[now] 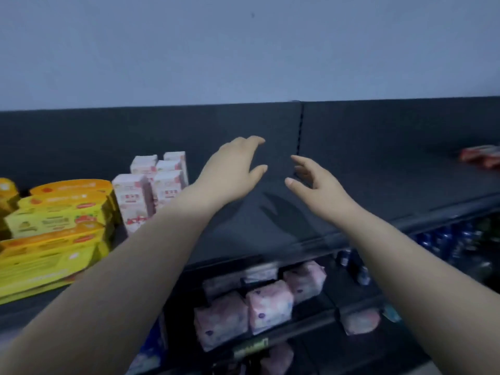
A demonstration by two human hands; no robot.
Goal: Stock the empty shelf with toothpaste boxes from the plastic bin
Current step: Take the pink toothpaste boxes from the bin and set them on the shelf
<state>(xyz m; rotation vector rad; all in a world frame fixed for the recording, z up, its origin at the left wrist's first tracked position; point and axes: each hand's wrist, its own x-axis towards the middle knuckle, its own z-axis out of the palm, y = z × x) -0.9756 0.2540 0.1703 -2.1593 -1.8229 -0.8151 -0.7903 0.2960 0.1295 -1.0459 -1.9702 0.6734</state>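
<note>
Dark shelf (378, 190) runs beneath both arms; left grip (232, 171) and right grip (316, 188) hover, fingers loosely spread, holding nothing; yellow boxes (54, 220), possibly toothpaste, sit well left.

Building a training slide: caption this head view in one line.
Left hand and right hand reach open, holding nothing, over the dark shelf beside yellow boxes and pink cartons.

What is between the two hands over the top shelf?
Head view: no box between the left hand and right hand, only bare dark shelf and the slotted seam behind.
</note>
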